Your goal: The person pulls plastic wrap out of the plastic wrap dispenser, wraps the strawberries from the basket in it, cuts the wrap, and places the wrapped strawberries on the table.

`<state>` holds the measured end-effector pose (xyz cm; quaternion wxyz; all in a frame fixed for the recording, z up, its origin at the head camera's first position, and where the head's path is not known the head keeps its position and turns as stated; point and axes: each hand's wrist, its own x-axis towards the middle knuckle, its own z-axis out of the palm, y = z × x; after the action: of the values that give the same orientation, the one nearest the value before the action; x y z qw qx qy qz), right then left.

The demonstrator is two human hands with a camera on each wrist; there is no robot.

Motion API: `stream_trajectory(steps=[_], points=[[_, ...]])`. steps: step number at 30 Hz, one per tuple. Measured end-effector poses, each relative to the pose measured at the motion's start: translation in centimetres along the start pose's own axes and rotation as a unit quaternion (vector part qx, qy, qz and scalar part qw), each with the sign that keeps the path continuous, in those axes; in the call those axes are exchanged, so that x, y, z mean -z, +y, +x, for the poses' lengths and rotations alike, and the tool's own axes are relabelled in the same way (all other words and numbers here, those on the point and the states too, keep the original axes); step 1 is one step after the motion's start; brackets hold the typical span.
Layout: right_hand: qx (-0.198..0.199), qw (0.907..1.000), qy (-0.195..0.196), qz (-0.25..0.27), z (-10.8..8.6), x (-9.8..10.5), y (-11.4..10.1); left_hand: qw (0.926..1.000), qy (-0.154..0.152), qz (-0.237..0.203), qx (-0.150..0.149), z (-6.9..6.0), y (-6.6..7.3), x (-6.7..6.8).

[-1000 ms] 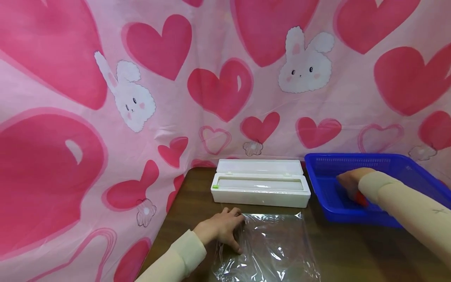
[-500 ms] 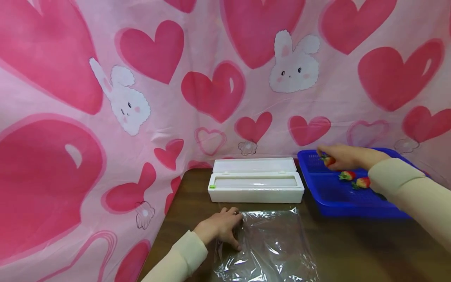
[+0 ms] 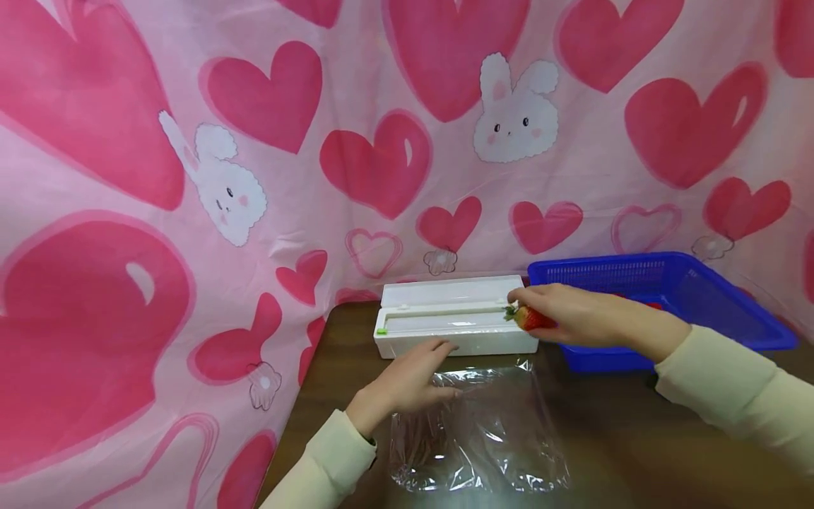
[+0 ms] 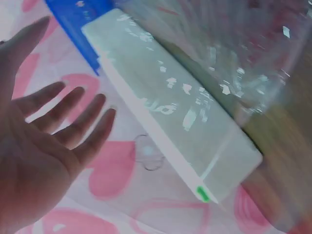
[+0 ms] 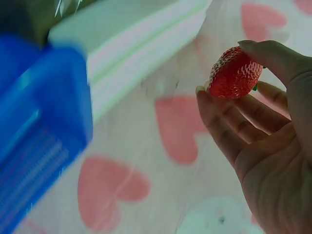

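Note:
My right hand (image 3: pixel 575 314) pinches a strawberry (image 5: pixel 236 73) between thumb and fingertips, in the air by the right end of the white box. Its green leaves point left in the head view. My left hand (image 3: pixel 407 378) is raised over the left part of a clear plastic film sheet (image 3: pixel 477 438), its fingers spread and fairly straight, holding nothing. The sheet lies creased and shiny on the brown table. Behind it stands the long white film box (image 3: pixel 458 343), lid up, a green tab at its left end.
A blue basket (image 3: pixel 718 304) stands at the back right, with red strawberries (image 3: pixel 651 305) partly hidden behind my right forearm. A pink cloth (image 3: pixel 369 92) printed with hearts and rabbits hangs behind and left of the brown table (image 3: pixel 636 452).
My right hand has come up from the basket and moved left with a strawberry. My left hand, earlier resting on the film's left edge, has lifted off it.

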<state>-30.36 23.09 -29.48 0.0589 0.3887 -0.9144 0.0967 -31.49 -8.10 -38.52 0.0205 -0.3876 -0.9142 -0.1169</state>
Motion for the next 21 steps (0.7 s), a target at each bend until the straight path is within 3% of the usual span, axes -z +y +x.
stream_trajectory(steps=[3,6,12,18,21], points=[[0.032,0.9994,-0.007,0.01,0.4,-2.0,-1.4,0.9987,0.034,-0.029,-0.026,0.4,0.7,0.3],[0.056,0.9982,-0.011,0.018,0.6,-4.0,-2.2,0.9962,0.049,-0.051,-0.051,0.9,1.4,0.1],[0.081,0.9945,-0.015,0.066,0.8,-7.9,-3.3,0.9933,0.033,-0.061,-0.093,1.2,2.1,-1.6],[0.072,0.9911,-0.011,0.111,1.6,-10.8,-4.1,0.9912,0.007,-0.105,-0.081,0.8,1.8,-2.8],[0.074,0.9898,0.006,0.121,1.8,-11.8,-4.2,0.9918,0.005,-0.102,-0.076,0.5,1.6,-3.1]])
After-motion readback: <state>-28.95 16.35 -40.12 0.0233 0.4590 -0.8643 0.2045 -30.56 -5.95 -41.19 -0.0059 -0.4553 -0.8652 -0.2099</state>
